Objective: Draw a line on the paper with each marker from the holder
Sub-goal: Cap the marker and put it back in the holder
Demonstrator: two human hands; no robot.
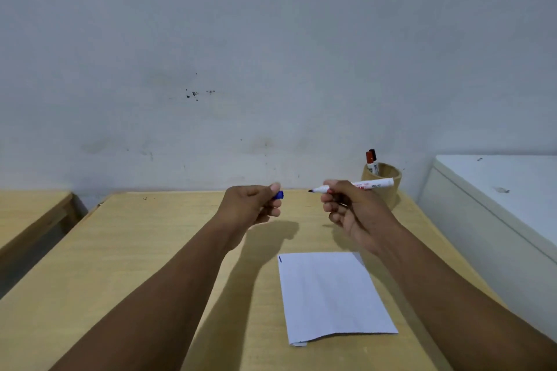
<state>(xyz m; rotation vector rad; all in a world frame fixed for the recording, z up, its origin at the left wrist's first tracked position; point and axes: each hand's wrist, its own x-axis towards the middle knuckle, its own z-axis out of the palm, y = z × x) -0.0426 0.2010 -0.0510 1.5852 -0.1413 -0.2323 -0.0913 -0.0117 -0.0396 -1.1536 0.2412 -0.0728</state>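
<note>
My right hand (346, 205) holds an uncapped white marker (373, 184) level above the table, its dark tip pointing left. My left hand (253, 202) is closed on the marker's blue cap (279, 195), a short gap left of the tip. Below the hands a white sheet of paper (331, 295) lies on the wooden table (135, 250), with one short blue line (280, 259) at its top left corner. A round wooden holder (390, 179) stands at the back right behind my right hand, with a red-capped marker (369, 161) and a black-capped marker (373, 156) upright in it.
A pale wall rises right behind the table. A white cabinet (497, 199) stands close along the table's right side. A second wooden table (27, 214) sits to the left across a narrow gap.
</note>
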